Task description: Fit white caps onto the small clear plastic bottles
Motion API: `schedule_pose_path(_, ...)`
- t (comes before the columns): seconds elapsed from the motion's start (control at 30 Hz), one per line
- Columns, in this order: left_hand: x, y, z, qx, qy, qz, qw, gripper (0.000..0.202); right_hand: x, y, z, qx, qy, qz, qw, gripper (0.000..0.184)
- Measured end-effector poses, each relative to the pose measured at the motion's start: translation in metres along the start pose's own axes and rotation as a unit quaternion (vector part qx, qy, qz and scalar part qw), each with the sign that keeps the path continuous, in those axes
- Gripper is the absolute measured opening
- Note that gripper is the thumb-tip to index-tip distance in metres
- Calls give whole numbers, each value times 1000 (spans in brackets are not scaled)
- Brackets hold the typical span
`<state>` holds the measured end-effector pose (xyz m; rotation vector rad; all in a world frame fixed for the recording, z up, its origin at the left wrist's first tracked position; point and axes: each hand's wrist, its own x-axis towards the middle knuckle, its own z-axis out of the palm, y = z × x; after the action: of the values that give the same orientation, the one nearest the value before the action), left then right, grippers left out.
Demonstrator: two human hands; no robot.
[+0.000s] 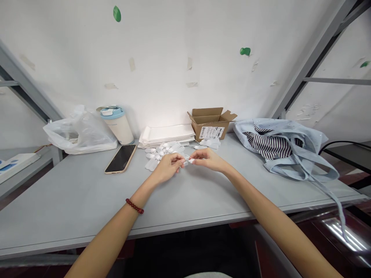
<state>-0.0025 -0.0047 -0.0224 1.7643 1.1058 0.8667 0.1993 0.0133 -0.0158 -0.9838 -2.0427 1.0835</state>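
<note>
Between my two hands, just above the grey table [203, 200], is a small clear plastic piece [186, 158]. My left hand [169, 166] pinches its left side with thumb and fingers. From the right, my right hand [209, 159] closes its fingertips on the piece's other side, with a bit of white showing at them. The fingers hide much of the piece, so its exact kind is unclear. Behind my left hand lies a loose pile of small white and translucent plastic pieces [162, 150]. More translucent pieces [211, 143] lie behind my right hand, before the cardboard box.
An open cardboard box [210, 119] and a stack of white flat packs [168, 135] stand against the wall. Leftward are a phone [121, 159], a cup with a blue lid [117, 125] and a plastic bag [81, 133]. A light blue cloth bag [290, 144] with straps lies right.
</note>
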Motion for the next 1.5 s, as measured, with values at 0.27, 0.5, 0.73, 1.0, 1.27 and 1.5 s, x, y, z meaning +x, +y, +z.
schedule_pose_path(0.27, 0, 1, -1, 4, 1, 5, 1000, 28, -1, -1, 0, 11, 0, 3, 1000, 22)
schedule_pose_path(0.5, 0, 0, 0, 4, -1, -3, 1000, 27, -1, -1, 0, 18, 0, 2, 1000, 21)
schedule_pose_path(0.73, 0, 0, 0, 4, 3, -3, 1000, 27, -1, -1, 0, 21, -1, 2, 1000, 21)
schedule_pose_path(1.0, 1, 0, 0, 2, 2, -2, 1000, 27, -1, 1, 0, 19, -6, 3, 1000, 22)
schedule_pose_path(1.27, 0, 0, 1, 1, 3, -6, 1000, 26, 0, 2, 2, 23, -6, 6, 1000, 20)
schedule_pose_path(1.5, 0, -4, 3, -2, 10, 2, 1000, 26, 0, 0, 4, 32, -6, 18, 999, 19)
